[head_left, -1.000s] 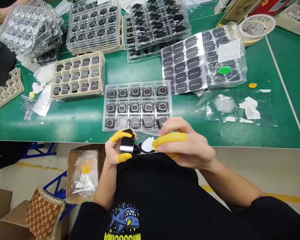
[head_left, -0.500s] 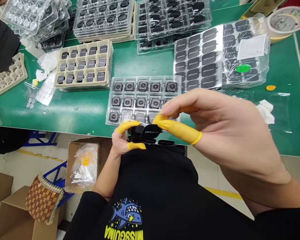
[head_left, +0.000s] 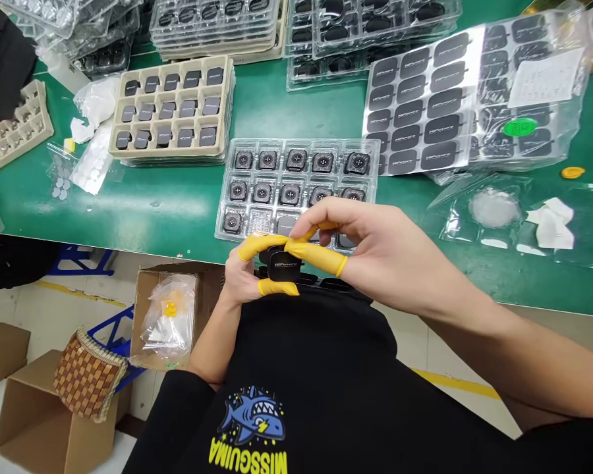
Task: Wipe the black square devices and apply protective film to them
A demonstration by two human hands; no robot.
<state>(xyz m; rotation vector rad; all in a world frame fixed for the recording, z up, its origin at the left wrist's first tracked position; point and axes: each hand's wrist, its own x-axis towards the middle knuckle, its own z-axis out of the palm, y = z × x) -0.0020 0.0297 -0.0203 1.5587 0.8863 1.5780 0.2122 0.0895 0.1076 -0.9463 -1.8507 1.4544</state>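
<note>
The left hand (head_left: 240,278) clasps a watch (head_left: 265,257); beside that grip, the right hand (head_left: 375,247) pinches black film (head_left: 285,268), seemingly at a lining-up step needing care.

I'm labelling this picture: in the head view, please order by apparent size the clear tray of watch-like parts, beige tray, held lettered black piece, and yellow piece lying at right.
1. Clear tray
2. Beige tray
3. Lettered black piece, perhaps nearer the camera
4. Yellow piece
</note>
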